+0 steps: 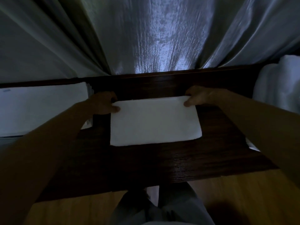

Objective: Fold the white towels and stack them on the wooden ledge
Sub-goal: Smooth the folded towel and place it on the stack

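The left towel's (pixel 43 109) small label (pixel 6 90) is unreadable.

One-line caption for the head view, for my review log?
Both hands, left and right, pinch the far corners of a folded white towel lying flat on the dark wooden ledge.

Dim room. Pale curtains (pixel 155 38) hanging in folds, backlit brightest at centre. Below curtains, dark wooden ledge (pixel 146 166) with visible grain. Below ledge, yellowish wood floor (pixel 243 200), darkly shadowed at lower right.
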{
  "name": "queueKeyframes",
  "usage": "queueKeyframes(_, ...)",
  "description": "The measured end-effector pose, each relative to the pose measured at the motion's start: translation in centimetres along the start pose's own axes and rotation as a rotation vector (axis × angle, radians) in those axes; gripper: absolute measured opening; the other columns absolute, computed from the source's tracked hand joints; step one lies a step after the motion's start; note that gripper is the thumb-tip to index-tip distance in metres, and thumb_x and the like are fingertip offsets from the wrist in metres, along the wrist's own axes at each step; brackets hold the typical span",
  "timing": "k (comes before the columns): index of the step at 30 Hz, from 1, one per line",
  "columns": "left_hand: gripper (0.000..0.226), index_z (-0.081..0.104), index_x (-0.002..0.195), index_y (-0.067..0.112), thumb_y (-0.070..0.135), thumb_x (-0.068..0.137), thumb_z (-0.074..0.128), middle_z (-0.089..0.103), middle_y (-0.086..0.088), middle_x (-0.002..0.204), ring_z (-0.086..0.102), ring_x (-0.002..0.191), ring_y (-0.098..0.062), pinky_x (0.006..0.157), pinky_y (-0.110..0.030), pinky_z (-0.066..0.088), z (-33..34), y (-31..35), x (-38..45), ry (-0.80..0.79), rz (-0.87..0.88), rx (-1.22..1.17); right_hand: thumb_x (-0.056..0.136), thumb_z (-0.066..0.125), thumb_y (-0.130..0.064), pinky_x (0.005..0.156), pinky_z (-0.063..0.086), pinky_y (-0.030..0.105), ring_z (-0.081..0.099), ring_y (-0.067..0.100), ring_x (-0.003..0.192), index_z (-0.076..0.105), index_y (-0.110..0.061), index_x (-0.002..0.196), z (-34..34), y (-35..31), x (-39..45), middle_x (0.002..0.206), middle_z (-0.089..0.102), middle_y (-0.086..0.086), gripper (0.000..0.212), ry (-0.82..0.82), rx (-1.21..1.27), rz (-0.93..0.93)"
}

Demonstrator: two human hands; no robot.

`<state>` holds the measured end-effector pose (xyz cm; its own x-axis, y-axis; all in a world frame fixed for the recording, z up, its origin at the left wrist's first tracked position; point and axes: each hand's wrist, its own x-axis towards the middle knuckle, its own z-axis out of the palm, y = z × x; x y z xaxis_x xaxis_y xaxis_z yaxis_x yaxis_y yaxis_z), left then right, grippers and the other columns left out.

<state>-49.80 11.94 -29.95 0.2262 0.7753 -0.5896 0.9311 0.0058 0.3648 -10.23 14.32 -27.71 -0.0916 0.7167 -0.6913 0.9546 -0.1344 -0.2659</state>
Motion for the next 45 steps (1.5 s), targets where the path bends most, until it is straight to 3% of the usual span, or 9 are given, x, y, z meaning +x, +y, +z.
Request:
queueKeyframes(4, 0.058, 0.049, 0.143, 0.014, 0.041, 0.095, 0.066, 0.049, -0.008, 0.146, 0.050, 0.128, -0.025, 0.104, -0.030, 0.042, -0.8, 0.6, -0.3, -0.104, -0.041, -0.084, 0.090, 0.077, -0.029, 0.092, 0.058, 0.044, 0.060, 0.027, 0.114, 0.057, -0.008, 0.137, -0.7, -0.1, -1.9, 0.135, 0.058, 0.011, 0.055, -0.001, 0.036, -0.067)
queueKeyframes(8, 0.026, 0.058, 0.109, 0.018, 0.030, 0.091, 0.073, 0.060, -0.006, 0.118, 0.061, 0.102, -0.021, 0.073, -0.034, 0.059, -1.5, 0.5, -3.7, -0.074, -0.030, -0.343, 0.089, 0.078, -0.025, 0.079, 0.062, 0.045, 0.068, 0.024, 0.098, 0.068, -0.009, 0.112, -0.8, 0.0, -6.4, 0.109, 0.069, 0.009, 0.029, 0.080, 0.177, -0.154)
queueKeyframes(12, 0.023, 0.062, 0.099, 0.011, 0.021, 0.087, 0.078, 0.069, -0.012, 0.098, 0.068, 0.087, -0.025, 0.067, -0.038, 0.062, -2.6, 0.3, -8.6, -0.014, 0.068, -0.489, 0.084, 0.083, -0.022, 0.080, 0.060, 0.049, 0.067, 0.025, 0.087, 0.072, -0.009, 0.100, -0.7, -0.2, -11.6, 0.100, 0.073, 0.019, 0.024, 0.234, 0.302, -0.187)
queueKeyframes(17, 0.026, 0.065, 0.091, 0.010, 0.023, 0.077, 0.083, 0.068, -0.003, 0.079, 0.070, 0.076, -0.016, 0.066, -0.038, 0.063, -5.2, 1.1, -14.9, 0.154, 0.196, -0.665, 0.076, 0.088, -0.032, 0.081, 0.060, 0.031, 0.074, 0.014, 0.088, 0.079, -0.017, 0.094, -0.9, -0.6, -17.2, 0.092, 0.078, 0.000, 0.025, 0.428, 0.450, -0.265)
queueKeyframes(20, 0.018, 0.064, 0.088, 0.012, 0.019, 0.082, 0.080, 0.063, 0.001, 0.076, 0.069, 0.077, -0.016, 0.066, -0.044, 0.063, -7.1, 1.4, -18.3, 0.248, 0.271, -0.788, 0.075, 0.089, -0.030, 0.062, 0.061, 0.026, 0.076, 0.013, 0.077, 0.080, -0.016, 0.093, -1.6, -1.7, -19.9, 0.086, 0.079, -0.001, 0.024, 0.495, 0.589, -0.333)
queueKeyframes(22, 0.015, 0.062, 0.089, 0.009, 0.012, 0.085, 0.075, 0.061, -0.004, 0.082, 0.066, 0.083, -0.022, 0.070, -0.045, 0.063, -8.2, 1.6, -20.4, 0.323, 0.325, -0.895, 0.078, 0.087, -0.027, 0.057, 0.061, 0.028, 0.077, 0.018, 0.075, 0.077, -0.012, 0.096, -2.6, -2.7, -21.2, 0.087, 0.079, 0.003, 0.025, 0.485, 0.698, -0.380)
queueKeyframes(27, 0.014, 0.054, 0.091, 0.007, -0.003, 0.093, 0.063, 0.051, -0.010, 0.088, 0.062, 0.086, -0.023, 0.076, -0.041, 0.063, -9.8, 2.0, -26.1, 0.563, 0.346, -0.992, 0.081, 0.080, -0.013, 0.079, 0.064, 0.046, 0.074, 0.033, 0.101, 0.067, 0.002, 0.108, -4.9, -6.1, -23.6, 0.111, 0.072, 0.021, 0.033, 0.287, 1.082, -0.521)
queueKeyframes(35, 0.012, 0.059, 0.095, 0.003, -0.007, 0.090, 0.065, 0.061, -0.012, 0.092, 0.069, 0.085, -0.021, 0.073, -0.036, 0.063, -8.4, -0.9, -34.2, 0.725, 0.242, -1.050, 0.086, 0.070, 0.003, 0.093, 0.059, 0.043, 0.073, 0.031, 0.106, 0.067, 0.003, 0.120, -3.7, -11.2, -26.6, 0.110, 0.075, 0.020, 0.035, 0.099, 1.061, -0.682)
queueKeyframes(45, 0.015, 0.060, 0.098, 0.003, -0.010, 0.092, 0.062, 0.061, -0.018, 0.106, 0.065, 0.100, -0.031, 0.071, -0.031, 0.064, -3.7, -9.4, -38.1, 0.861, -0.020, -1.153, 0.090, 0.069, 0.008, 0.085, 0.063, 0.040, 0.065, 0.033, 0.093, 0.061, 0.015, 0.110, 3.4, -20.2, -23.3, 0.094, 0.052, 0.015, 0.023, 0.110, 1.069, -0.677)
